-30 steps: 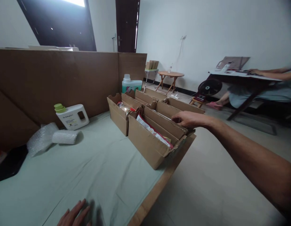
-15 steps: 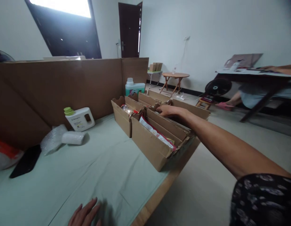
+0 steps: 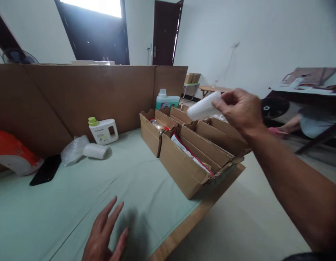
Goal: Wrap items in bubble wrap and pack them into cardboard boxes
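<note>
My right hand (image 3: pixel 240 108) is closed on one end of a whitish, see-through plastic roll (image 3: pixel 203 106), which is slightly blurred. Hand and roll are in the air over the cardboard boxes (image 3: pixel 178 163), with the roll tilted and pointing left. A red-edged packet (image 3: pixel 191 154) stands in the nearest compartment, and small wrapped items (image 3: pixel 157 124) fill part of the far left one. Low over the green tablecloth, my left hand (image 3: pixel 105 232) has its fingers spread and holds nothing.
On the table stand a white bottle with a green cap (image 3: pixel 103 130) and a teal bottle (image 3: pixel 168 100). A bubble wrap roll (image 3: pixel 95 151), crumpled bubble wrap (image 3: pixel 74 150), a black phone (image 3: pixel 45 170) and an orange-white bag (image 3: pixel 17 154) lie left. A cardboard screen (image 3: pixel 102 90) lines the back.
My right hand has come up out of a box compartment with the plastic roll. My left hand has come further into view with its fingers wider apart. The view has swung left.
</note>
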A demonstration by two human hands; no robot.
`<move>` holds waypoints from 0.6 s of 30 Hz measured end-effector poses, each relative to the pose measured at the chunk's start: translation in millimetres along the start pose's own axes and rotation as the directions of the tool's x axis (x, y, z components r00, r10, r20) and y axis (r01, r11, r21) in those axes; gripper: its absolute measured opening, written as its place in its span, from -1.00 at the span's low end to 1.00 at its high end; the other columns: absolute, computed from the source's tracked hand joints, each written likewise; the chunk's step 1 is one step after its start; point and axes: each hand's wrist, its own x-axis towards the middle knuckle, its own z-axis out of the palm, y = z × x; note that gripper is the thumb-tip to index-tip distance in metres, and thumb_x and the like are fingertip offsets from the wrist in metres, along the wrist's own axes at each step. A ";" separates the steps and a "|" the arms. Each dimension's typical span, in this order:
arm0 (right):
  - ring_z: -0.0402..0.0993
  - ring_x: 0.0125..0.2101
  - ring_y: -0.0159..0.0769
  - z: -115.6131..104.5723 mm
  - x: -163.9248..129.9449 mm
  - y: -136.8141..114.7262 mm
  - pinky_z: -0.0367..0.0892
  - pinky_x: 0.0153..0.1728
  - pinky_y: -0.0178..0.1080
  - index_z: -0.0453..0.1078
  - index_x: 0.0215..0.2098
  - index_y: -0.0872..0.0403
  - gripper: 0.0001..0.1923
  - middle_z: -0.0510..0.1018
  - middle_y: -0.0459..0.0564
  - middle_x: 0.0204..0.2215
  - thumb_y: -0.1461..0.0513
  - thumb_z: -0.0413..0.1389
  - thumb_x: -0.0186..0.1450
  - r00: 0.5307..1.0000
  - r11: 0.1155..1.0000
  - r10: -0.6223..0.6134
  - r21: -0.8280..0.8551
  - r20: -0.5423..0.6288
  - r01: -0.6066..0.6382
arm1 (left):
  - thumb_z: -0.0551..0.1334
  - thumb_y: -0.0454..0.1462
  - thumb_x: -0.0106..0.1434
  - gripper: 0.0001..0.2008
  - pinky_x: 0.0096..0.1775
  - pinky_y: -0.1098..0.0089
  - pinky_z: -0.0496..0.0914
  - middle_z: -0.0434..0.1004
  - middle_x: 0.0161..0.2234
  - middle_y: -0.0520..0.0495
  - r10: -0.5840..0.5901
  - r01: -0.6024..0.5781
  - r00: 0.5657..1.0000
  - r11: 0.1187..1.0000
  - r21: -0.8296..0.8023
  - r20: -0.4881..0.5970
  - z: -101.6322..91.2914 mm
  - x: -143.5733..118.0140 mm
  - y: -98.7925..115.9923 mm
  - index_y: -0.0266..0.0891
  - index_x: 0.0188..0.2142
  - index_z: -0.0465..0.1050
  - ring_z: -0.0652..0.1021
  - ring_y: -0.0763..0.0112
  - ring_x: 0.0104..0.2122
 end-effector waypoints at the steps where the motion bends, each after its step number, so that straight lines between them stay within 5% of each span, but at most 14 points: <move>1: 0.53 -0.19 -0.02 -10.0 -15.8 -18.2 0.43 -0.07 0.09 0.47 -0.24 -0.25 -0.82 0.63 -0.13 -0.24 -0.06 0.19 0.25 0.997 0.991 -0.068 0.112 -0.037 0.072 | 0.20 -0.19 0.37 -0.41 0.13 0.05 0.47 0.25 0.34 -0.24 -0.001 0.000 1.000 1.000 -0.024 -0.026 -0.4 15.7 12.0 -0.06 0.36 0.16 0.41 0.04 0.25; 3: 0.54 -0.25 -0.11 -19.3 -54.4 -58.6 0.46 -0.15 -0.01 0.47 -0.30 -0.15 -0.81 0.62 -0.12 -0.28 -0.03 0.23 0.25 0.965 0.920 -0.255 0.323 0.067 0.221 | 0.32 -0.17 0.28 -0.15 0.21 -0.06 0.37 0.10 0.40 -0.30 0.023 -0.033 0.994 0.995 -0.094 -0.108 1.8 44.4 33.7 -0.11 0.44 -0.08 0.27 -0.06 0.34; 4: 0.54 -0.31 -0.18 -18.8 -72.4 -77.4 0.47 -0.22 -0.08 0.48 -0.32 -0.08 -0.78 0.62 -0.11 -0.34 -0.02 0.21 0.28 0.906 0.855 -0.387 0.436 0.171 0.283 | 0.35 -0.16 0.25 -0.09 0.21 -0.08 0.36 0.13 0.39 -0.31 0.011 -0.032 0.990 0.989 -0.144 -0.140 4.4 55.7 42.2 -0.13 0.45 -0.10 0.28 -0.08 0.33; 6: 0.57 -0.31 -0.25 -9.1 -92.8 -102.8 0.46 -0.22 -0.18 0.53 -0.25 0.00 -0.70 0.65 -0.10 -0.32 -0.04 0.21 0.28 0.647 0.720 -0.639 0.619 0.416 0.313 | 0.32 -0.15 0.26 -0.22 0.16 -0.01 0.42 0.35 0.28 -0.29 -0.078 0.046 0.991 0.960 -0.277 -0.109 11.0 68.6 52.4 -0.15 0.39 0.08 0.43 -0.04 0.23; 7: 0.58 -0.29 -0.26 -1.1 -91.4 -106.6 0.46 -0.21 -0.21 0.54 -0.19 0.03 -0.66 0.66 -0.08 -0.29 -0.05 0.17 0.32 0.579 0.705 -0.668 0.647 0.468 0.290 | 0.29 -0.14 0.29 -0.35 0.11 0.05 0.47 0.46 0.20 -0.26 -0.145 0.123 0.989 0.929 -0.349 -0.036 14.3 69.8 53.9 -0.16 0.32 0.22 0.51 -0.01 0.16; 8: 0.58 -0.24 -0.26 8.5 -81.6 -103.8 0.45 -0.18 -0.23 0.54 -0.12 0.05 -0.61 0.67 -0.04 -0.24 -0.06 0.11 0.36 0.576 0.732 -0.645 0.624 0.503 0.274 | 0.26 -0.13 0.30 -0.47 0.06 0.13 0.51 0.54 0.12 -0.23 -0.209 0.214 0.976 0.885 -0.413 0.057 17.1 67.7 53.2 -0.18 0.24 0.35 0.56 0.02 0.09; 11: 0.56 -0.08 -0.22 44.6 -17.5 -64.6 0.41 -0.09 -0.22 0.48 0.08 0.10 -0.57 0.64 0.07 -0.06 0.08 -0.10 0.48 0.806 0.953 -0.301 0.185 0.510 0.239 | 0.28 -0.02 0.26 -0.52 -0.02 0.26 0.54 0.61 0.04 -0.21 -0.391 0.492 0.871 0.689 -0.533 0.299 20.8 46.9 41.3 -0.23 0.07 0.50 0.62 0.05 0.00; 13: 0.55 -0.04 -0.14 72.2 28.5 -29.4 0.40 -0.08 -0.21 0.49 0.09 0.12 -0.63 0.63 0.11 -0.04 0.20 0.04 0.39 0.795 0.971 -0.099 -0.117 0.598 0.209 | 0.32 0.08 0.19 -0.43 -0.01 0.28 0.53 0.63 0.01 -0.22 -0.520 0.618 0.778 0.535 -0.576 0.352 19.6 28.0 29.0 -0.27 0.04 0.52 0.62 0.05 -0.03; 18: 0.60 -0.18 -0.14 133.3 76.9 17.4 0.42 -0.16 -0.24 0.62 -0.23 0.08 -0.82 0.69 0.02 -0.30 0.29 0.15 0.30 0.657 0.942 0.004 -0.224 0.754 0.251 | 0.39 0.23 -0.02 -0.24 -0.02 0.25 0.54 0.68 -0.08 -0.19 -0.747 0.769 0.569 0.336 -0.544 0.344 8.3 -8.3 -4.3 -0.23 0.01 0.51 0.62 -0.01 -0.02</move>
